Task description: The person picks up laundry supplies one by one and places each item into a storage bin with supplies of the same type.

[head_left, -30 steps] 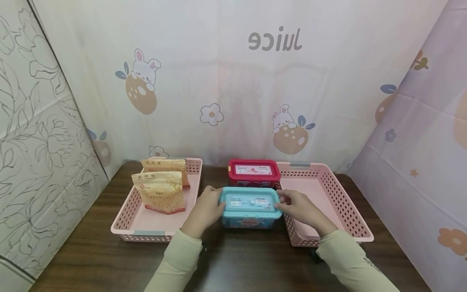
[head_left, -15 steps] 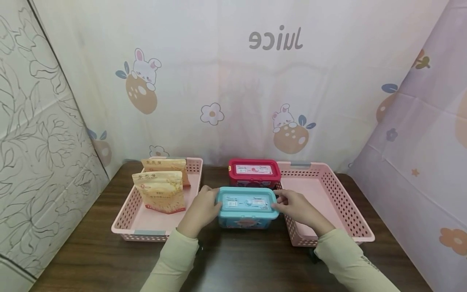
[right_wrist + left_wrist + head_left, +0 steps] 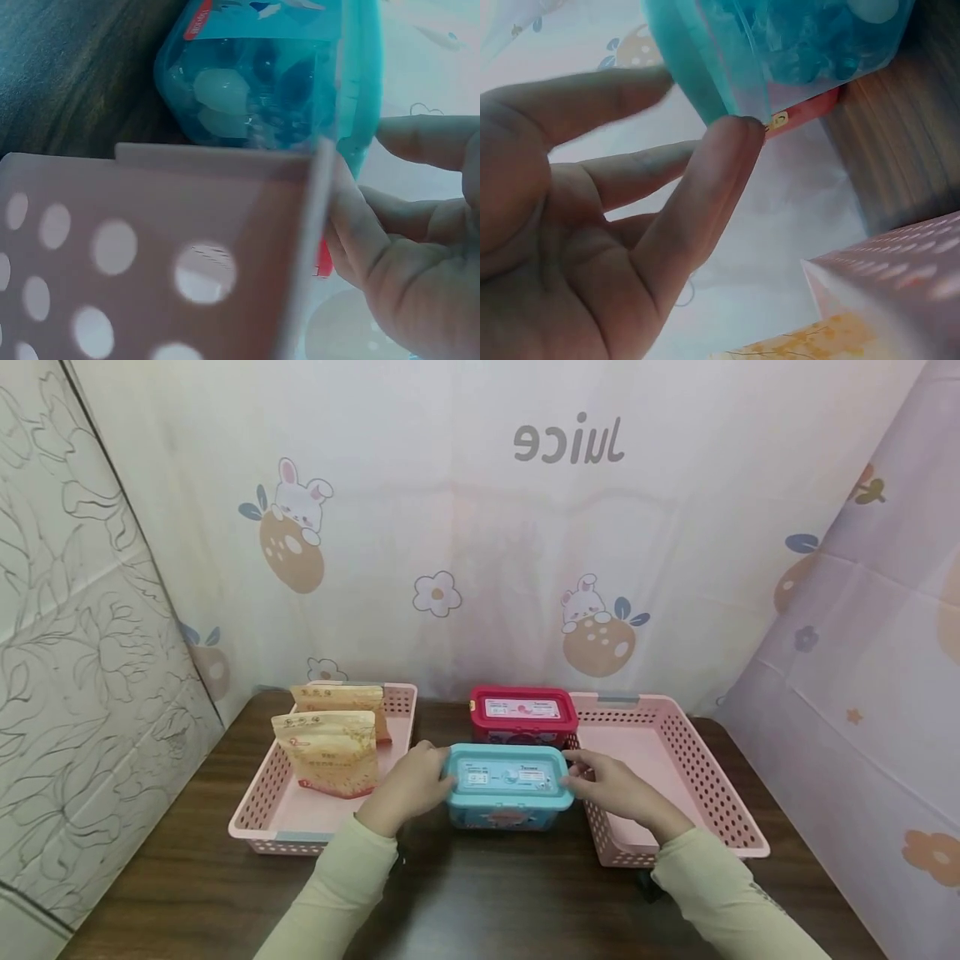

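A teal box of laundry pods point(image 3: 510, 777), with a lid, stands on the table between my hands. At its left end, my left hand point(image 3: 415, 781) holds the lid's edge between thumb and fingertips. The fingers point(image 3: 697, 195) look fairly straight in the left wrist view. My right hand point(image 3: 615, 787) pinches the lid's right corner, its thumb point(image 3: 424, 142) against the rim and other fingers behind. Just behind stands a red box point(image 3: 521, 714) of the same shape. Rounded pods show through the teal box's clear wall in both wrist views.
On the left, a pink basket point(image 3: 258, 793) holds two yellow pouches point(image 3: 330, 756) standing upright. Another pink basket point(image 3: 708, 777) lies on the right, its near left wall close by my right hand. A printed curtain point(image 3: 480, 527) hangs behind the wooden table point(image 3: 480, 893).
The teal box has slid slightly to the left with both hands on it, then stayed put. My left wrist and forearm have swung further left. Baskets, pouches and the red box have not moved.
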Demonstrator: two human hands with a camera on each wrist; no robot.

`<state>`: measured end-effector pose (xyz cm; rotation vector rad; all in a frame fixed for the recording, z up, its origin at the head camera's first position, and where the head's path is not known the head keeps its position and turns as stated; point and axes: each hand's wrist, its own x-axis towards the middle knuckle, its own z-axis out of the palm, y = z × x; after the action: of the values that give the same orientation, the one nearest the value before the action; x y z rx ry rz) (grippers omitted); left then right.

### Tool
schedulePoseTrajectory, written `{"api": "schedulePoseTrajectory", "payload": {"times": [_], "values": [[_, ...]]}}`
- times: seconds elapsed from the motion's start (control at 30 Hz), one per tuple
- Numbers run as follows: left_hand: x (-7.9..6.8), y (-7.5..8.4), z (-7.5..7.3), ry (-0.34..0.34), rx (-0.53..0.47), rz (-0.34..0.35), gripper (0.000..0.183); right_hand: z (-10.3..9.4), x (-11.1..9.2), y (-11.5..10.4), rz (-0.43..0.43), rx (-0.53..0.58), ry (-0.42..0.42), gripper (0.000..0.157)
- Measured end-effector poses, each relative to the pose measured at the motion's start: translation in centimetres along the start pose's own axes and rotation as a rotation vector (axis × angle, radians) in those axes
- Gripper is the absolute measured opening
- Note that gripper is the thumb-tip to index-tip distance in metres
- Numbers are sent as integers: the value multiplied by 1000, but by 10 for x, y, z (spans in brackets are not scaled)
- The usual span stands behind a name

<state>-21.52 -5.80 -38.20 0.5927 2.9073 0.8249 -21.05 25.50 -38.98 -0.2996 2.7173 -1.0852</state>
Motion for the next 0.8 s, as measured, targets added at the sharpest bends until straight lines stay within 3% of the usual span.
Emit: {"api": "schedulePoseTrajectory", "payload": {"times": [0.27,0.5,0.63,0.8], "values": [[5,-15,-15,-164,-151,8,59,-6,-2,1,53,149,-142,64],[6,-19,-19,-259,-235,-91,77,-7,-1,0,83,200,-173,65],[5,-22,-16,-282,-429,-180,82,-5,-1,-1,69,218,-196,64],[5,-28,-7,-315,-734,-200,74,-3,-1,-2,64,251,-196,60]]}}
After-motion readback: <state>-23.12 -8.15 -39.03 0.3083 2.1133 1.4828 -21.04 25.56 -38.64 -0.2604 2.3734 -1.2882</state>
